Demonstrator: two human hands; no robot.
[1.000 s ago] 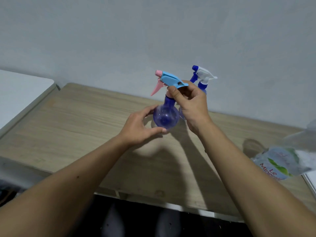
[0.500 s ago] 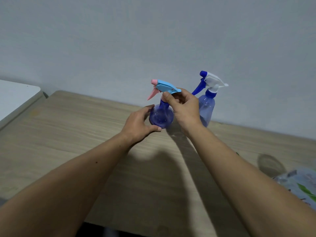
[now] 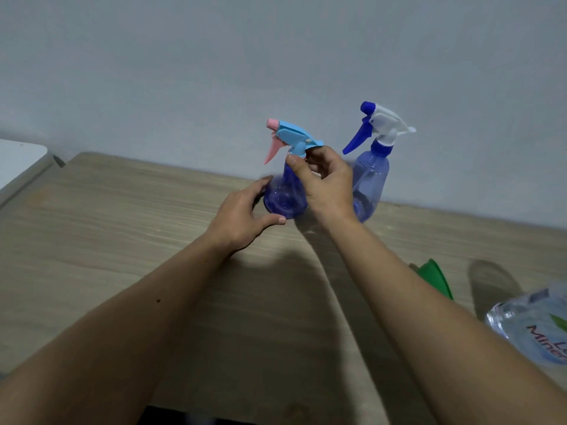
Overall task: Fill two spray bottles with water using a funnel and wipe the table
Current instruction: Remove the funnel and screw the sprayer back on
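Note:
A round blue spray bottle [image 3: 283,199] with a light-blue and pink trigger head [image 3: 291,139] stands on the wooden table [image 3: 122,225]. My left hand [image 3: 242,214] cups its round body from the left. My right hand [image 3: 326,179] pinches the collar just under the trigger head. Behind my right hand stands a taller blue spray bottle [image 3: 369,179] with a white and dark-blue trigger head [image 3: 379,124], close to the wall. A green funnel [image 3: 434,276] lies on the table at the right, partly hidden by my right forearm.
A clear plastic water bottle [image 3: 534,329] with a printed label lies at the right edge. A white surface [image 3: 18,161] adjoins the table at the far left. The grey wall runs along the table's back edge.
The round bottle has come down from the air onto the table beside the taller bottle. Both hands stayed on it. The view shifted, bringing the green funnel into sight.

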